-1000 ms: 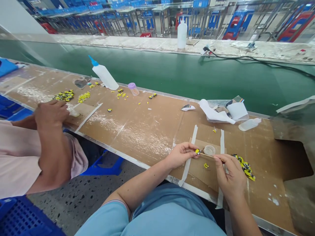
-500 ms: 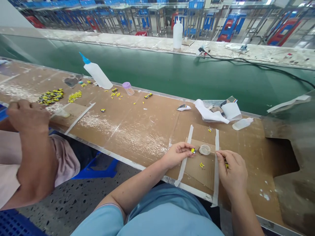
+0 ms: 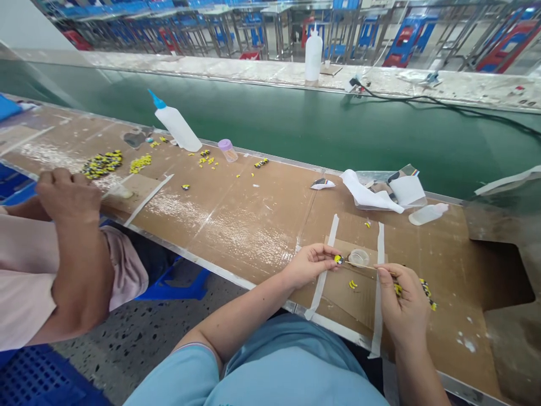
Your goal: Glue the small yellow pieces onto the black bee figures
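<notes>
My left hand point(image 3: 315, 265) pinches a small yellow-and-black piece point(image 3: 338, 259) between thumb and fingertips. A thin wooden stick point(image 3: 362, 266) is held in my right hand point(image 3: 403, 301), its tip at or close to the small piece. Just behind the stick sits a small clear round cup point(image 3: 359, 257) on a cardboard sheet point(image 3: 355, 307). Tiny yellow curved pieces point(image 3: 352, 285) lie on that sheet, nearer to me. More yellow-and-black pieces point(image 3: 428, 293) lie beyond my right hand, which partly hides them.
At left, a co-worker's hand point(image 3: 70, 194) is near a pile of yellow-and-black pieces point(image 3: 102, 163). A blue-tipped bottle point(image 3: 180, 128) and a purple-lidded jar point(image 3: 228, 151) stand along the far edge. A tray with white paper point(image 3: 367, 194) and a small bottle point(image 3: 429, 214) lie behind my hands.
My right hand has brought the stick from the cup leftward to the piece in my left hand. The whole view has shifted slightly.
</notes>
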Demonstrator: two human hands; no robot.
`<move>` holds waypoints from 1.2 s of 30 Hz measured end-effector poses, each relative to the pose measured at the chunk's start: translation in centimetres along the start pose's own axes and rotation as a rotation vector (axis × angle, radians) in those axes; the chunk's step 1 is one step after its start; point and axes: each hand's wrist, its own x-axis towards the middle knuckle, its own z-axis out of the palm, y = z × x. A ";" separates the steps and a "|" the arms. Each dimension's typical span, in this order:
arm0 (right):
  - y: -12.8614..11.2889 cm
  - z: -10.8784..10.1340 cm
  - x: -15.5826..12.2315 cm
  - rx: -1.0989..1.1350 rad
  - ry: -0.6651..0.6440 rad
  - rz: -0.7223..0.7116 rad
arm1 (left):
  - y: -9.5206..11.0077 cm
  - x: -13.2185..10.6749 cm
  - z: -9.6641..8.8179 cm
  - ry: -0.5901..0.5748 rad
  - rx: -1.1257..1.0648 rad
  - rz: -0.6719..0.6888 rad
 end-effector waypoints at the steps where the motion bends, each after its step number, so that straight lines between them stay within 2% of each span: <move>1: 0.0 0.2 0.0 0.007 -0.002 -0.010 | 0.0 0.0 0.0 0.001 0.003 0.002; 8: 0.5 0.7 -0.2 -0.012 -0.017 -0.075 | -0.1 0.0 -0.2 -0.002 0.020 -0.004; 22: 0.3 0.5 -0.3 -0.025 -0.016 -0.079 | 0.0 -0.1 -0.1 0.021 -0.013 -0.028; 36: 0.4 0.6 -0.5 -0.014 -0.002 -0.019 | -0.2 0.0 -0.2 0.006 0.005 -0.021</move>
